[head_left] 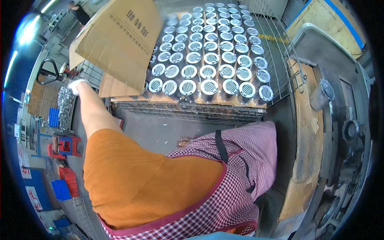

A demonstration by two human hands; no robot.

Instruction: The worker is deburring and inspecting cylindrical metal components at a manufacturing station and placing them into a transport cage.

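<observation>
My left hand (76, 86), in a white glove, reaches out at the far left beside a black loop-shaped handle (49, 71). Its fingers are small and blurred, so whether they close around the handle's end is unclear. Near my forearm, a tilted brown cardboard sheet (120, 36) with printing leans over the left part of a wire cage (188, 113). Inside the cage, many upright metal cylinders (208, 72) with slotted round tops stand in rows. My right hand does not show.
To the right, a slotted metal cylinder (322, 95) rests near a wooden board (303, 152) and grey machinery (350, 132). Red stools (70, 146), a blue bin (61, 190) and a red bin (69, 181) are on the left. Another person (81, 14) stands far back left.
</observation>
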